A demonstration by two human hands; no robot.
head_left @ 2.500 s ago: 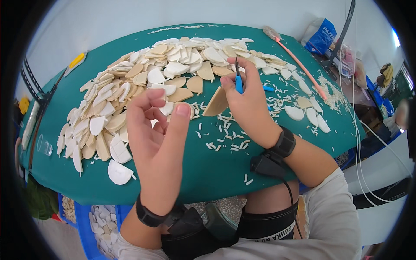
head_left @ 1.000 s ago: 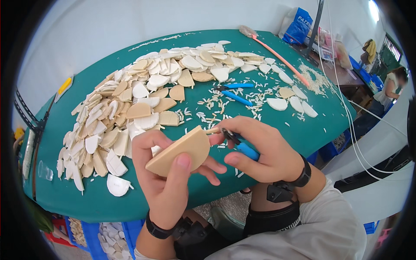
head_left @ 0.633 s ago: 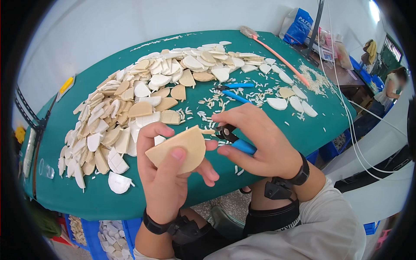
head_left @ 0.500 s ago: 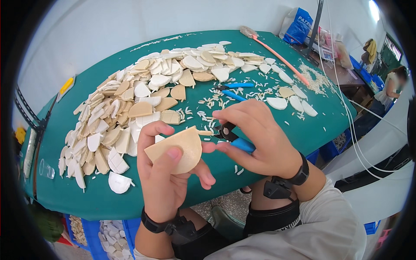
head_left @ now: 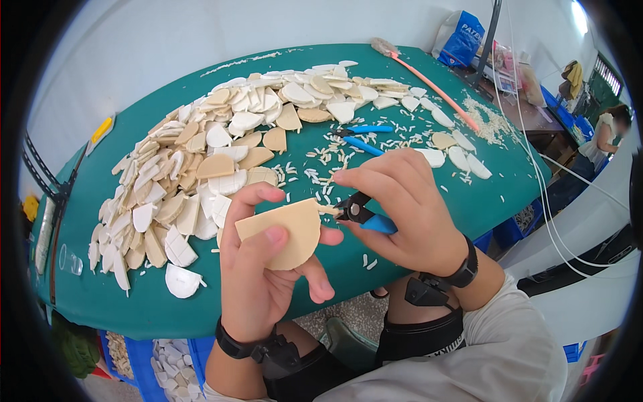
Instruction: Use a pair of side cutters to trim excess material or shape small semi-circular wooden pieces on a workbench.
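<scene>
A beige half-round piece (head_left: 289, 231) with a thin stub at its upper right corner is pinched between the thumb and fingers of my left hand (head_left: 258, 268). My right hand (head_left: 408, 214) grips blue-handled side cutters (head_left: 365, 213), whose dark jaws are at the stub's end. Whether the blades touch the stub is hard to make out. Behind my hands, a large heap of white and beige half-round pieces (head_left: 218, 166) spreads over the green tabletop (head_left: 321, 305). A second pair of blue-handled cutters (head_left: 365, 130) lies among many small cut-off stubs (head_left: 328, 157).
A long-handled brush (head_left: 432, 87) lies at the far right beside a mound of scraps (head_left: 487, 124). A yellow-handled cutter knife (head_left: 102, 130) is at the left edge, near a clear cup (head_left: 70, 260). Blue bins (head_left: 144, 362) stand below. A person (head_left: 606, 137) works at far right.
My left hand has shifted slightly right with the beige piece, which now shows its flat face more squarely. The cutter jaws have come to the stub's end.
</scene>
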